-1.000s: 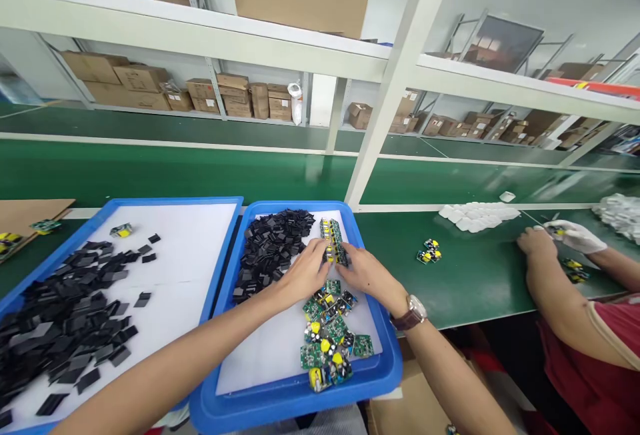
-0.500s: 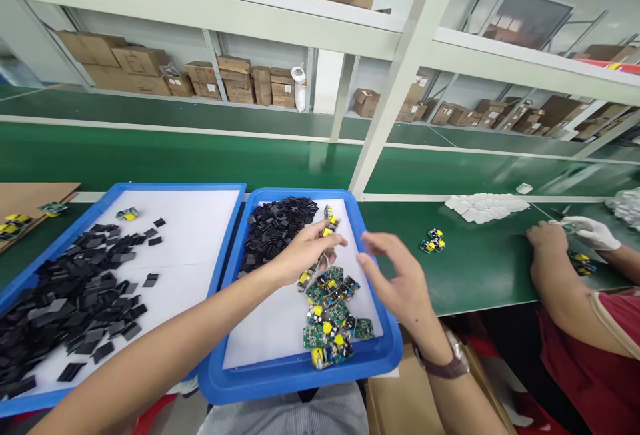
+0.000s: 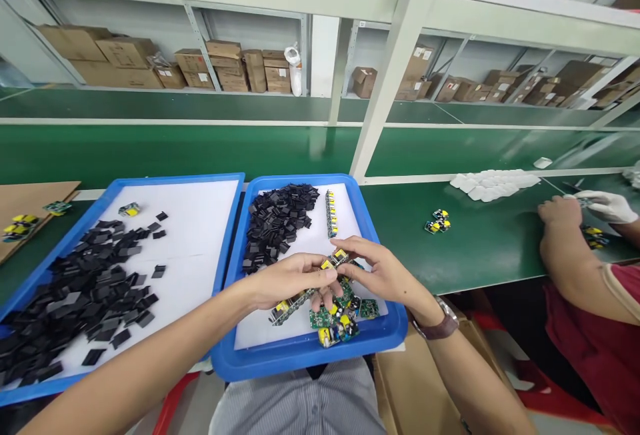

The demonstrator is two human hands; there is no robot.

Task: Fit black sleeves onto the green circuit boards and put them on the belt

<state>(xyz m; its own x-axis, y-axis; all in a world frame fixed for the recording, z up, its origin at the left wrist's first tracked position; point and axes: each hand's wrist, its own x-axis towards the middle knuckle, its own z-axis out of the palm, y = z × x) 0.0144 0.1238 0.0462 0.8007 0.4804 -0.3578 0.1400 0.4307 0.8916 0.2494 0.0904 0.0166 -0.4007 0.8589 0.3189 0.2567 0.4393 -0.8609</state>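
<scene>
My left hand (image 3: pixel 300 278) is closed around a row of small circuit boards (image 3: pixel 291 307) with yellow parts, held slantwise over the blue tray (image 3: pixel 227 362). At the row's far end, the fingers of my right hand (image 3: pixel 383 272) close on a board with a yellow part (image 3: pixel 340 256); whether it is joined to the row I cannot tell. Beneath both hands lies a heap of loose circuit boards (image 3: pixel 345 318), partly hidden by the fingers. Farther back in the tray, another row of circuit boards (image 3: pixel 331 214) stands beside a pile of black flat pieces (image 3: pixel 275 225).
A second blue-rimmed tray (image 3: pixel 183 178) on the left holds more black pieces (image 3: pixel 95 288) and one circuit board (image 3: pixel 130 209). Several boards (image 3: pixel 438 222) lie on the green bench to the right. A co-worker's gloved hand (image 3: pixel 610 206) and bare hand work farther right. A white post (image 3: pixel 383 82) rises behind the tray.
My right hand has moved left and down from beside the tray's right rim and closed at the row's end. My left hand has drawn the row nearer, uncovering the row behind it.
</scene>
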